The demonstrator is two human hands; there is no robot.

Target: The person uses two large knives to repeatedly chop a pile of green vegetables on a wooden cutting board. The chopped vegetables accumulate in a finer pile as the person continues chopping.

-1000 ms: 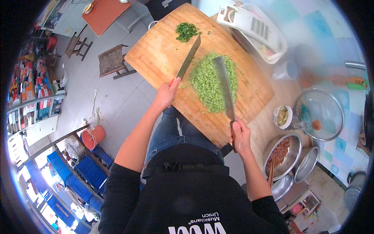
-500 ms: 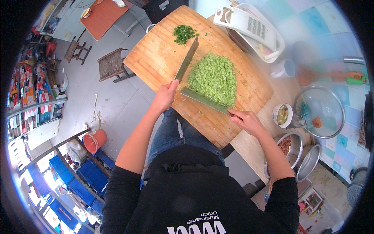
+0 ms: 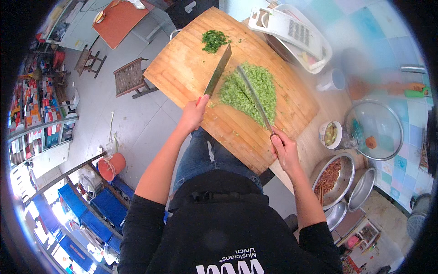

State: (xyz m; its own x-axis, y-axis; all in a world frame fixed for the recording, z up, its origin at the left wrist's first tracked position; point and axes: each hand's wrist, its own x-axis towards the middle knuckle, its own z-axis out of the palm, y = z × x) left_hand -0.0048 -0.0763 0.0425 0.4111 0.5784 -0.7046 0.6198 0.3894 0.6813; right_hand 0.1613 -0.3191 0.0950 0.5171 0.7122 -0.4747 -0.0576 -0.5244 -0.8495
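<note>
My left hand [image 3: 193, 114] is closed around the red handle of a kitchen knife [image 3: 218, 71], whose broad blade points away from me, left of the pale green pile. In my right hand [image 3: 285, 150] is a second knife [image 3: 256, 101], gripped by its handle, its blade lying across that pile of finely chopped green vegetable [image 3: 268, 93]. The pile sits in the middle of a large wooden cutting board [image 3: 182, 68]. A smaller heap of dark green chopped herbs [image 3: 214, 41] rests at the board's far end, beyond the left knife's tip.
Along the right stand a white grater [image 3: 299, 32] on a white basket, a white mug [image 3: 331, 80], a small bowl [image 3: 330, 135], a glass lid [image 3: 381, 130], and a metal bowl [image 3: 344, 182] of minced filling with chopsticks. A woven stool [image 3: 131, 76] stands on the floor at left.
My right hand has swung its knife from the pile's near edge to across its middle, now edge-down with a groove showing beside it. The left hand and its knife have barely moved.
</note>
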